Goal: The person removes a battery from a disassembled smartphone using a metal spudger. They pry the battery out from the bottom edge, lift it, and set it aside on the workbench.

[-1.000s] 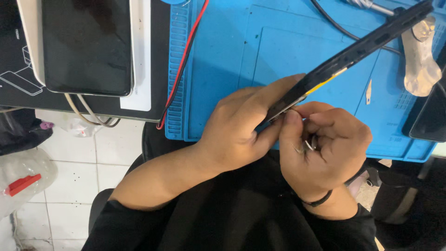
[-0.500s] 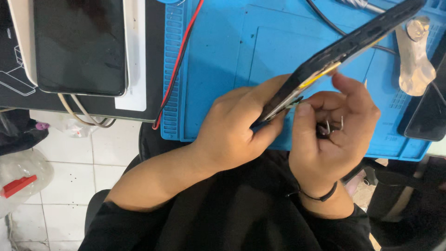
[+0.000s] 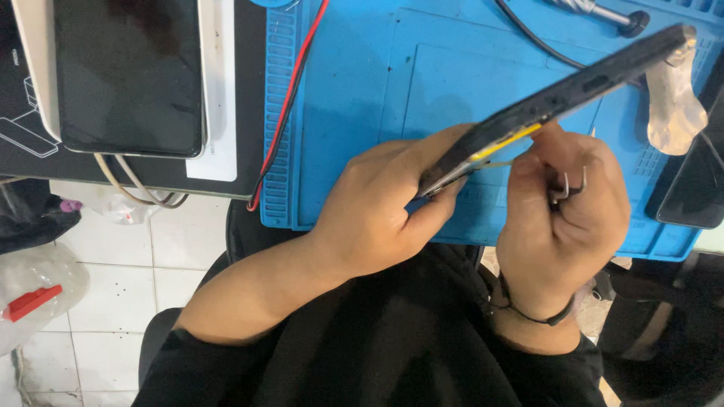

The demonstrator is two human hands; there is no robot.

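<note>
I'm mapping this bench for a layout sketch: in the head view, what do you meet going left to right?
Red-capped clear plastic item on the floor → dark tablet → red and black wires → left hand → right hand holding metal tweezers → crumpled whitish piece.

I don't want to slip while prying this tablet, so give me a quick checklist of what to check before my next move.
1. Left hand grips the tablet's lower end firmly: ok.
2. Right hand holds the metal tweezers securely: ok.
3. Tweezer tips seated at the tablet's edge: cannot tell, fingers hide them.
4. Tablet supported on the blue mat: not ok, it is tilted up in the air.
5. Red and black wires away from the hands: ok.
</note>
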